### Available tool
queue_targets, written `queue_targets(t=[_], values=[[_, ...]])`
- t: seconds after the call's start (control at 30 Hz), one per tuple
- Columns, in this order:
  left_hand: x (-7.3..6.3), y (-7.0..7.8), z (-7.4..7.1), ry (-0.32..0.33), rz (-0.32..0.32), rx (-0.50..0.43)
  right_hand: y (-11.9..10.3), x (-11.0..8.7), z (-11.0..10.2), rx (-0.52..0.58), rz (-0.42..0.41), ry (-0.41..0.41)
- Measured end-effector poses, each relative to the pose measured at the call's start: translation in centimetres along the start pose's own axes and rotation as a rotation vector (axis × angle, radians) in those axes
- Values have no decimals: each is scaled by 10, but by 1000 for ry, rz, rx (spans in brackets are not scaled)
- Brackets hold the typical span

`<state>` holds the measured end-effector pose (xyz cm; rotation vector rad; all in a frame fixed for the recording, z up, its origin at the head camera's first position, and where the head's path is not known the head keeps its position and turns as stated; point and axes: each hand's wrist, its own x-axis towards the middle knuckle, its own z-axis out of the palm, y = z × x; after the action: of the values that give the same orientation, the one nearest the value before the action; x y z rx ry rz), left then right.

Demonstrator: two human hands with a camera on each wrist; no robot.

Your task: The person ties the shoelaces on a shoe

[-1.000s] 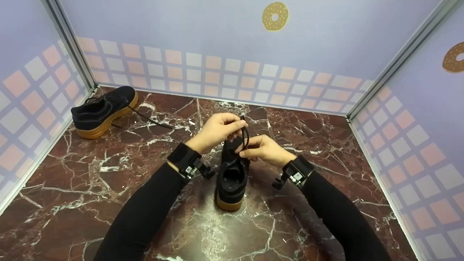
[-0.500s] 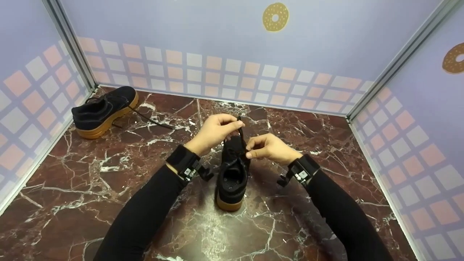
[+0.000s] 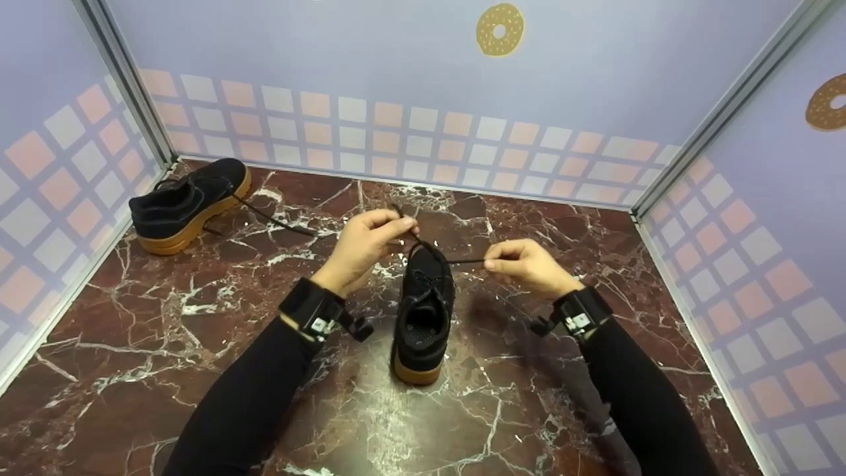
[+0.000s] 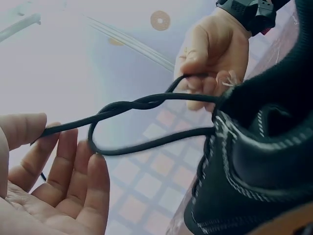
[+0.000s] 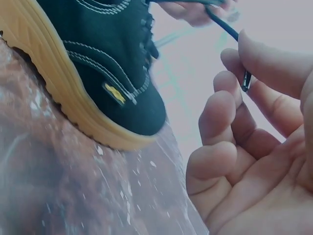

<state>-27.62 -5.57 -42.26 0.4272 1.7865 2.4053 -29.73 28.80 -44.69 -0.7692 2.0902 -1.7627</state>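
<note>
Left hand (image 3: pixel 360 251): pinching lace (image 4: pixel 129 105), left of shoe (image 3: pixel 415 287)
Right hand (image 3: pixel 530 266): pinching lace, right of shoe
Lace: twisted between hands

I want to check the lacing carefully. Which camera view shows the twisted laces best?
The left wrist view: the twisted laces appear large between the left hand and right hand. The head view shows them small and dark; the right wrist view cuts them off at its top edge.
</note>
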Motion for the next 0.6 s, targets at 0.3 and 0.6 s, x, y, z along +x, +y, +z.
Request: queue_targets(t=[0.3, 0.6], values=[[-32, -15, -29, 60, -74, -47, 11, -32, -26, 194, -64, 122], [-58, -28, -63, 150, -162, -196, 34, -69, -46, 305, -87, 195]])
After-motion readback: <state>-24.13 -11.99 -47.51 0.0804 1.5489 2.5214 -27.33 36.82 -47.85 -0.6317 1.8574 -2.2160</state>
